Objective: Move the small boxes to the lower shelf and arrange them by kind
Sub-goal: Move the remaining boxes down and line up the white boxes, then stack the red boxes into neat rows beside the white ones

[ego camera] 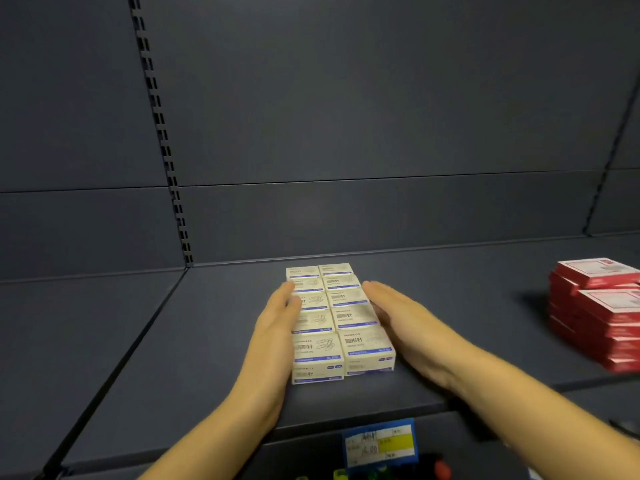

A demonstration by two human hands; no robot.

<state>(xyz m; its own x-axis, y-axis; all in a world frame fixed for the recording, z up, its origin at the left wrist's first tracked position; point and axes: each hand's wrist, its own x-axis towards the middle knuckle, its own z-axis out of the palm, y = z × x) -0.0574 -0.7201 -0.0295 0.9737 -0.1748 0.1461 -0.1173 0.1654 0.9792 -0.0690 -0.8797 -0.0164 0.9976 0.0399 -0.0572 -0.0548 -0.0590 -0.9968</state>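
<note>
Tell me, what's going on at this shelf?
A person presses both flat hands against a block of small white boxes on a dark shelf, the left hand on its left side, the right hand on its right, as if squaring it up. A stack of red boxes sits apart on the right.

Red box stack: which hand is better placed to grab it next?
Probably right: the right hand lies against the white boxes' right side, nearer the red box stack; the left hand is beyond them.
</note>
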